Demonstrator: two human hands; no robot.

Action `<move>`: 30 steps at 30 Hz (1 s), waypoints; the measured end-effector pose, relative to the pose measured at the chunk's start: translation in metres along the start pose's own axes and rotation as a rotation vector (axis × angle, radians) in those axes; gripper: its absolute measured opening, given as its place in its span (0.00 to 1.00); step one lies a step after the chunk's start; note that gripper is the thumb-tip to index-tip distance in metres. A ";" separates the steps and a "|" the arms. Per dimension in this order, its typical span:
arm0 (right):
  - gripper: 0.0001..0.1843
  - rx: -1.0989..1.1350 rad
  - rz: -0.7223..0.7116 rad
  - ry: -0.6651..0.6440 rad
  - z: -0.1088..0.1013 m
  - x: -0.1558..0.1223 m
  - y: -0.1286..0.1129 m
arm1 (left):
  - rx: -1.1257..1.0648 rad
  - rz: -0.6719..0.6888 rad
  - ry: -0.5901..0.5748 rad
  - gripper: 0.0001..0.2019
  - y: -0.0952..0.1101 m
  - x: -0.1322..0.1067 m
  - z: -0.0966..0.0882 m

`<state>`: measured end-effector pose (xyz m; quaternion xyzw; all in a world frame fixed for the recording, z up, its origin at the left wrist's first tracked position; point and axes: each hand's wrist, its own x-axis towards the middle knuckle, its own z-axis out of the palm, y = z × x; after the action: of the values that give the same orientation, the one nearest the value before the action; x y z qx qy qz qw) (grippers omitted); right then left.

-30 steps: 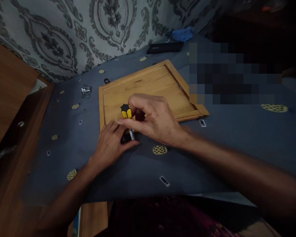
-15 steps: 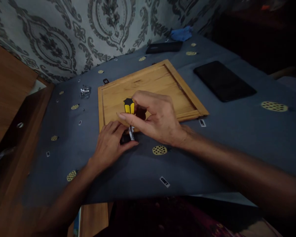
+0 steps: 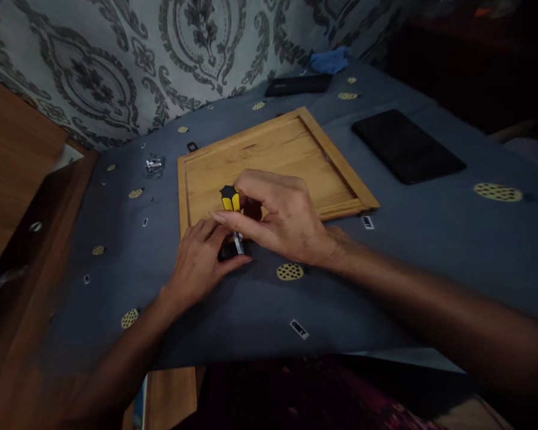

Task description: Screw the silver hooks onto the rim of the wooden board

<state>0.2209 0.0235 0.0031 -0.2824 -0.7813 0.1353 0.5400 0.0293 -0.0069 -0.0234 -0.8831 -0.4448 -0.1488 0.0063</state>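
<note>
My right hand (image 3: 280, 215) is closed round a screwdriver with a yellow and black handle (image 3: 229, 199), held nearly upright with its metal shaft pointing down. My left hand (image 3: 201, 260) lies on the grey cloth, fingers curled and pinched on a small dark part (image 3: 228, 251) right where the shaft meets it. Both hands work at the near left corner of a light wooden panel (image 3: 291, 149) with a raised frame, lying flat on the cloth.
A heap of small metal fittings (image 3: 155, 164) lies left of the panel. A black tablet (image 3: 406, 146) lies to the right, a black case (image 3: 298, 85) and blue cloth (image 3: 329, 60) at the back. A brown wooden unit (image 3: 18, 179) stands on the left.
The screwdriver handle rose a little, then came back down and tilted slightly. My left hand has stayed on the small dark part.
</note>
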 end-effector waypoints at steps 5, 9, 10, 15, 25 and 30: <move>0.18 0.040 0.042 -0.063 -0.002 0.002 -0.002 | 0.009 -0.014 0.008 0.26 0.000 -0.001 0.001; 0.15 0.224 0.131 -0.150 -0.007 0.007 -0.004 | 0.013 -0.020 0.013 0.25 0.000 -0.001 0.001; 0.12 0.284 0.153 -0.178 -0.008 0.008 -0.004 | 0.010 -0.016 0.012 0.25 0.000 0.000 0.001; 0.05 0.524 0.218 -0.226 -0.009 0.011 -0.004 | 0.013 -0.030 -0.011 0.24 0.002 0.000 -0.001; 0.10 0.420 0.178 -0.255 -0.010 0.010 0.000 | -0.019 -0.044 -0.031 0.23 0.002 0.002 -0.002; 0.14 0.317 0.168 -0.257 -0.012 0.011 -0.002 | -0.002 -0.059 -0.044 0.24 0.002 0.000 -0.002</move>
<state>0.2285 0.0272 0.0167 -0.2386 -0.7864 0.3358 0.4603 0.0302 -0.0079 -0.0216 -0.8728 -0.4704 -0.1298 -0.0087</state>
